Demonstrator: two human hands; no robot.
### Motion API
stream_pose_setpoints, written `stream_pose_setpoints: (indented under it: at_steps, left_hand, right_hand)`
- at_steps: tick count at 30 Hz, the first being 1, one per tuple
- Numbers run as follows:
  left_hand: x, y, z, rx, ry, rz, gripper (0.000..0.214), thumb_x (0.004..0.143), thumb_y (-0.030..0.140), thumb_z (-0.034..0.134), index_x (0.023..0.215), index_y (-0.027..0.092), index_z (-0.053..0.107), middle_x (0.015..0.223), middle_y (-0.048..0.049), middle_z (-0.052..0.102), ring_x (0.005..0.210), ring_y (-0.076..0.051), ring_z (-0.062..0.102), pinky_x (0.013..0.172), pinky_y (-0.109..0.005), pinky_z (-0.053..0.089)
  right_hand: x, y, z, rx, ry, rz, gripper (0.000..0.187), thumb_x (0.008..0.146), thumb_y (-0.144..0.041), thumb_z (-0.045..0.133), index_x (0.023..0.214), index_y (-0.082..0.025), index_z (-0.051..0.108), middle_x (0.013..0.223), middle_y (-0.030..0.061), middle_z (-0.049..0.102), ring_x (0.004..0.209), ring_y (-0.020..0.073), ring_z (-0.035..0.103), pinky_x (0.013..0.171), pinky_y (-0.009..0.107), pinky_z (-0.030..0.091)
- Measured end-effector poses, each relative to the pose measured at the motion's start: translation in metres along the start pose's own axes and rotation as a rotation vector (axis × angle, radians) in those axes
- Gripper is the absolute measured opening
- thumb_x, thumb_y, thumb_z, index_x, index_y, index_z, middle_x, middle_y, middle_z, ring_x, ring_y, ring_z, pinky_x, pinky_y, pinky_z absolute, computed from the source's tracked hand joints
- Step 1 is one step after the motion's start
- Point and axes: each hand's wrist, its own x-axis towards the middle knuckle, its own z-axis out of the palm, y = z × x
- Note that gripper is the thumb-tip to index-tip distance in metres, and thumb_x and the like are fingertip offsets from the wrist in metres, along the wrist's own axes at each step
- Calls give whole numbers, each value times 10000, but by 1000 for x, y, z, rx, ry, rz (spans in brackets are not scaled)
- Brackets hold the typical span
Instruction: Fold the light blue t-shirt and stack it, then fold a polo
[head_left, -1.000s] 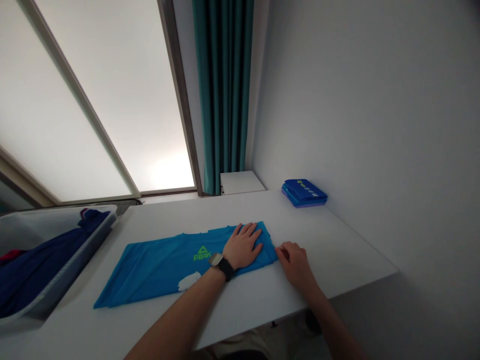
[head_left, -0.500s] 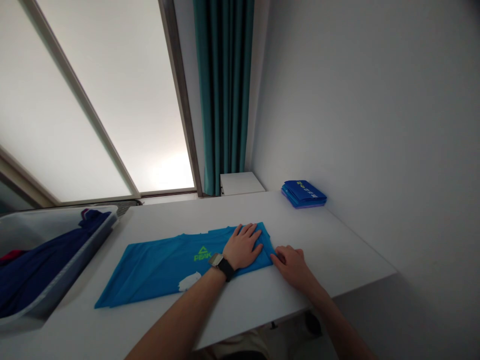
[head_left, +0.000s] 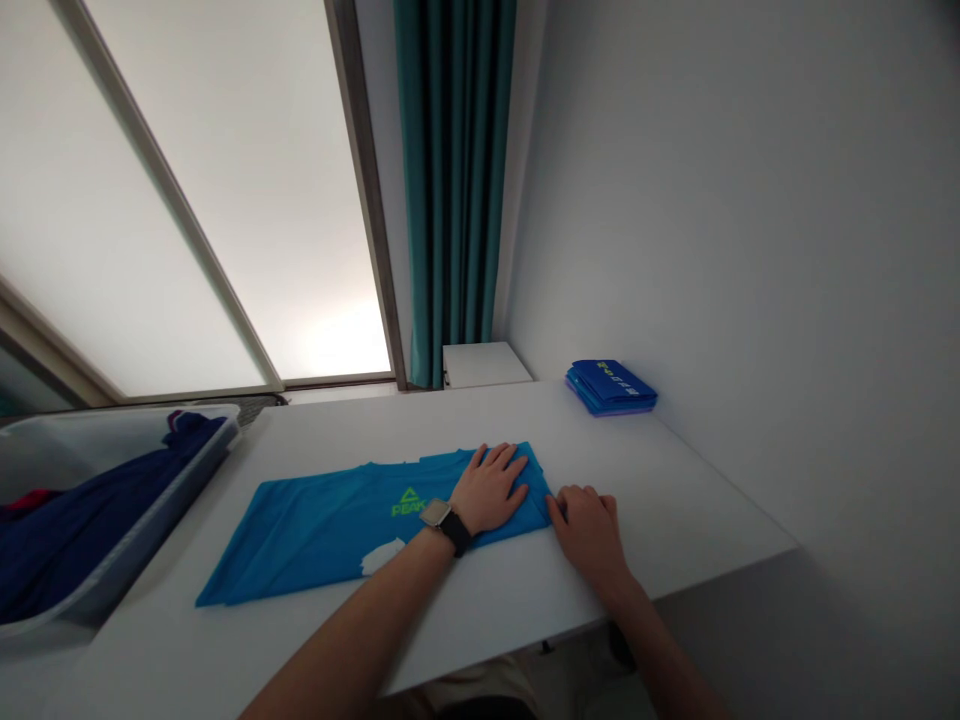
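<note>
A bright blue T-shirt (head_left: 322, 530) lies folded into a long strip on the white table, with a green PEAK logo and a white patch showing. My left hand (head_left: 491, 490), a watch on its wrist, presses flat on the shirt near its right end, fingers spread. At the shirt's right edge my right hand (head_left: 589, 525) is closed, thumb and curled fingers pinching the cloth near the corner. The exact grip is partly hidden by the fingers.
A stack of folded blue clothes (head_left: 611, 388) sits at the back right by the wall. To the left stands a pale plastic bin (head_left: 232, 430) holding dark blue clothing (head_left: 112, 510). The white table (head_left: 675, 500) ends at a front edge near my arms. A white box-like unit (head_left: 484, 365) stands behind it.
My right hand's fingers have curled in more at the shirt's right edge. The left hand stays flat in place. The whole view has shifted slightly.
</note>
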Motion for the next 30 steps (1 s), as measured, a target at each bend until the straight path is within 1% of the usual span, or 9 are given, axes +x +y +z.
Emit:
stream_pose_setpoints:
  at_steps: [3, 5, 9, 12, 15, 19, 24, 27, 30]
  left_hand:
    - [10, 2, -5, -10, 3, 115, 388, 984, 317, 351, 1338, 267, 502, 1446, -54, 469, 1372, -219, 353, 1156, -453, 232]
    - [21, 5, -7, -19, -13, 188, 358, 982, 287, 360, 1283, 286, 553, 1433, -43, 477, 1367, -209, 358, 1142, -431, 258]
    - [45, 6, -5, -17, -68, 279, 240, 947, 298, 454, 1054, 273, 667, 1392, -35, 509, 1345, -218, 379, 1118, -412, 294]
    - [57, 2, -2, -30, -106, 308, 185, 927, 328, 504, 954, 243, 665, 1304, -41, 568, 1285, -215, 439, 1083, -386, 340]
    - [62, -6, -1, -44, -125, 293, 203, 943, 351, 490, 965, 225, 647, 1242, -56, 590, 1216, -215, 487, 1041, -377, 377]
    - [65, -14, 3, -72, -139, 272, 228, 965, 375, 464, 995, 210, 619, 1201, -61, 590, 1151, -212, 512, 978, -367, 414]
    - [66, -18, 9, -98, -106, 263, 226, 961, 391, 485, 974, 192, 592, 1138, -69, 593, 1090, -214, 528, 922, -352, 433]
    - [65, -23, 7, -81, -90, 248, 216, 967, 377, 476, 1002, 202, 596, 1124, -65, 595, 1079, -214, 535, 921, -360, 431]
    - [62, -29, -1, -56, -117, 263, 198, 971, 333, 466, 1065, 231, 606, 1168, -56, 588, 1099, -211, 536, 937, -368, 426]
  right_hand:
    - [-2, 1, 1, 3, 0, -10, 292, 968, -287, 416, 719, -211, 546, 758, 44, 657, 795, 228, 557, 741, 360, 261]
    - [-2, 0, 1, 1, 0, -11, 296, 974, -271, 397, 724, -213, 546, 768, 48, 661, 800, 226, 555, 737, 357, 261]
    - [-1, -1, 0, -2, 0, -3, 302, 973, -244, 381, 721, -217, 545, 785, 53, 670, 816, 227, 559, 739, 359, 264]
    - [-1, -1, 0, 24, -2, 17, 284, 962, -257, 406, 715, -217, 542, 774, 48, 666, 812, 229, 561, 742, 362, 266]
    - [-2, -1, 1, 36, 7, 42, 275, 945, -271, 440, 690, -219, 530, 748, 42, 658, 789, 226, 553, 741, 363, 264]
    - [-2, -1, 0, 31, 18, 52, 258, 926, -263, 465, 680, -216, 528, 743, 37, 653, 783, 223, 546, 738, 360, 258]
    - [-3, -3, -3, 17, 29, 57, 225, 921, -251, 476, 705, -214, 528, 744, 25, 649, 774, 210, 537, 733, 351, 251]
    - [-4, -2, -3, 23, 38, 51, 201, 927, -256, 472, 738, -216, 529, 762, 22, 654, 775, 207, 537, 731, 347, 249]
    - [-5, -1, -1, 28, 41, 46, 189, 929, -257, 477, 751, -218, 524, 771, 23, 655, 780, 210, 540, 735, 347, 250]
